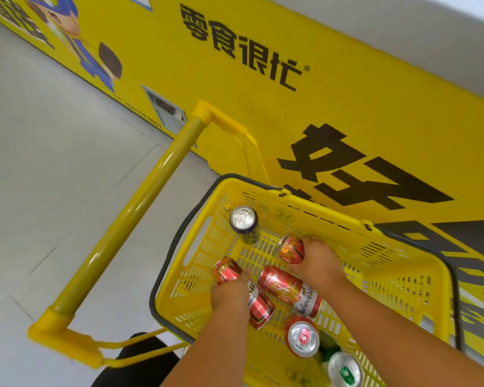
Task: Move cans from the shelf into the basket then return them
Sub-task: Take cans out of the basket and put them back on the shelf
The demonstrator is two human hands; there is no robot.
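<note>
While both hands work inside the basket, L hand grips a red-gold can, R hand grips another. Lift straight up, clear rim w/o knocking the lying red cans; purple can stands apart.

Glossy plastic, shiny metal.
You see a yellow perforated plastic basket, smooth and glossy; red printed cans gleam, with bare silvery metal lids.
</note>
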